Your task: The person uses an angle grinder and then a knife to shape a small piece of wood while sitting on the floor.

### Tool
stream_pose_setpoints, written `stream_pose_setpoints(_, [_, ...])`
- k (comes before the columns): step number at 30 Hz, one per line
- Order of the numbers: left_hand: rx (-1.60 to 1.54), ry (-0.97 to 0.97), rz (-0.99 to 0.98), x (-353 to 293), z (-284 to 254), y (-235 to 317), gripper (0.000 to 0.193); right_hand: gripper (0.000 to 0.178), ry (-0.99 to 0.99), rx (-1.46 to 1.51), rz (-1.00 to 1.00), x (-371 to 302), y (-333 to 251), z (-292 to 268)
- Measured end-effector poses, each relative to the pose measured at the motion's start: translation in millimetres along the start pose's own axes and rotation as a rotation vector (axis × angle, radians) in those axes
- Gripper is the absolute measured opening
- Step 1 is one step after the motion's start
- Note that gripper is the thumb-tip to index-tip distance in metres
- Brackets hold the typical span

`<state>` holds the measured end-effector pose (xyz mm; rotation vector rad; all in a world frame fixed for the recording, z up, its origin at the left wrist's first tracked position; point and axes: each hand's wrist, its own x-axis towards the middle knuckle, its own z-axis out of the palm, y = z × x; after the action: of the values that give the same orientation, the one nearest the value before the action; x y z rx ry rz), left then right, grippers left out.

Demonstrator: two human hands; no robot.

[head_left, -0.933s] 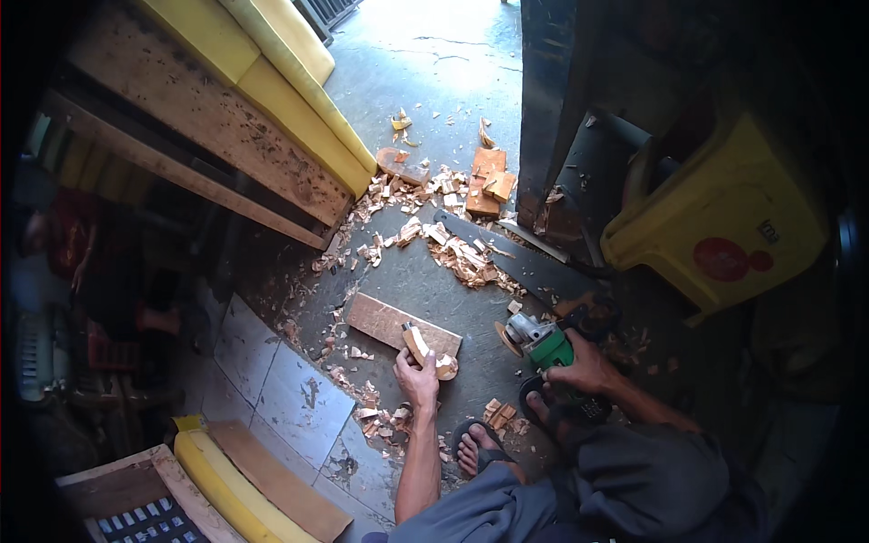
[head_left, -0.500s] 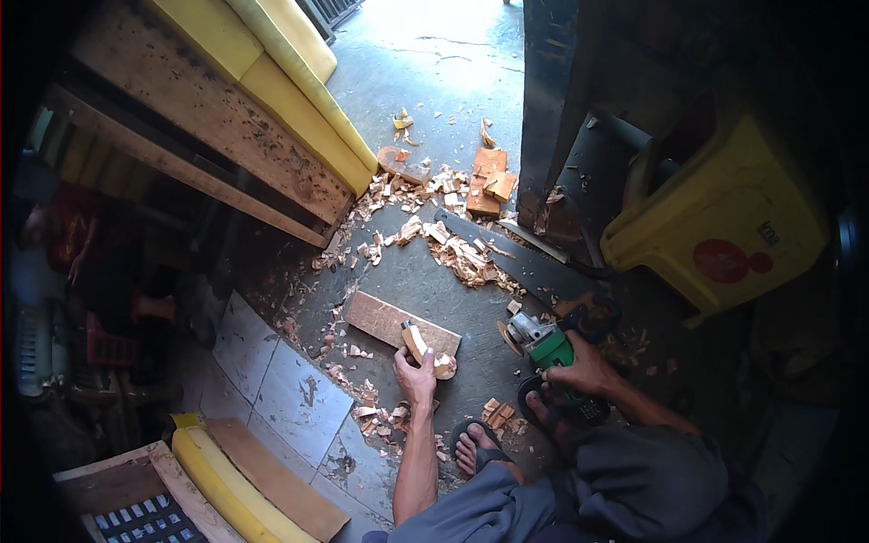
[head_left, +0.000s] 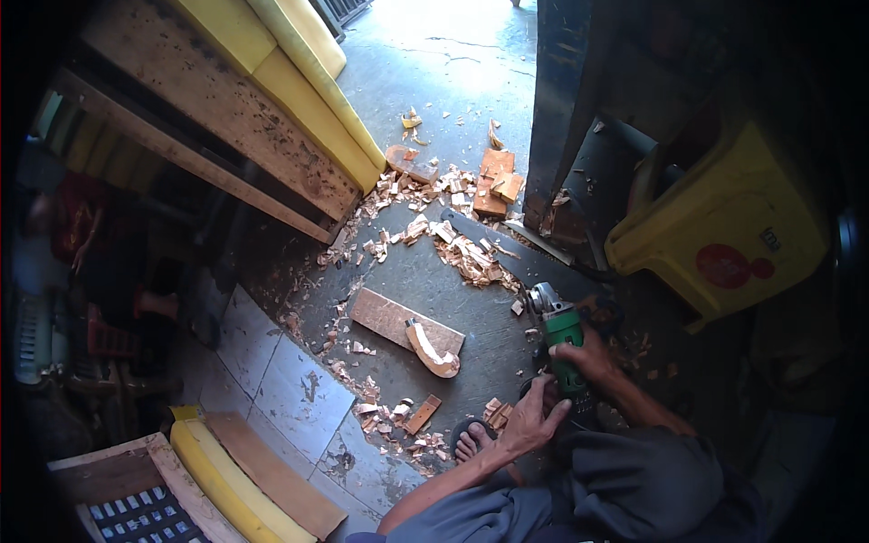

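Note:
My right hand (head_left: 590,358) is wrapped around the green body of an angle grinder (head_left: 563,330), its silver head and disc facing away from me. Close against the grinder's rear end is my left hand (head_left: 531,418), thumb and forefinger apart; whether it touches the tool is hard to make out. A curved, pale carved wooden handle (head_left: 431,351) with a dark end rests partly on a flat wooden board (head_left: 389,319), its thick end over the floor. Neither hand touches it.
Wood chips (head_left: 471,258) litter the floor around a long saw blade (head_left: 493,244) and orange-brown wood blocks (head_left: 493,181). A yellow plastic chair (head_left: 724,235) lies at right. Yellow foam padding (head_left: 317,100) leans at left, with a wooden crate (head_left: 172,480) nearer me. My sandalled foot (head_left: 472,439) is close by.
My left hand has let go of the carved wooden handle, leaving it on the board, and has moved right to the grinder. The grinder has turned more upright in my right hand.

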<state>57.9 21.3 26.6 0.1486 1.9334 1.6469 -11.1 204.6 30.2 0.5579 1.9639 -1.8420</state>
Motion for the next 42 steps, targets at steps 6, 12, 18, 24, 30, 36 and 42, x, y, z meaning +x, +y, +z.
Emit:
stream_pose_setpoints(6, [0.06,-0.129,-0.003,-5.5,-0.7,-13.1,0.09,0.05,0.025,0.059,0.016,-4.6,3.9,4.3])
stream_pose_setpoints(12, [0.174,-0.105,0.042,-6.3,12.2,-1.4,0.114,0.045,0.086,0.092,-0.045,0.5,10.7,4.2])
stream_pose_setpoints(18, [0.697,0.032,0.124,-4.0,9.6,12.1,0.112,0.04,0.205,0.085,-0.111,-0.3,8.3,15.6])
stream_pose_setpoints(24, [1.01,0.225,0.675,-6.7,1.4,4.6,0.101,0.036,0.136,0.201,-0.014,4.4,4.4,13.2])
stream_pose_setpoints(30, [0.733,0.04,0.549,0.1,-15.0,7.4,0.096,0.032,0.086,0.232,-0.02,3.2,4.9,10.2])
stream_pose_setpoints(36, [-0.329,-0.195,-0.066,23.2,9.4,-15.0,0.097,0.049,-0.183,0.312,0.025,-7.7,-1.9,-9.6])
stream_pose_setpoints(42, [0.193,-0.106,0.051,31.1,17.6,1.6,0.076,0.089,0.007,-0.423,-0.096,-3.1,-21.6,-20.8])
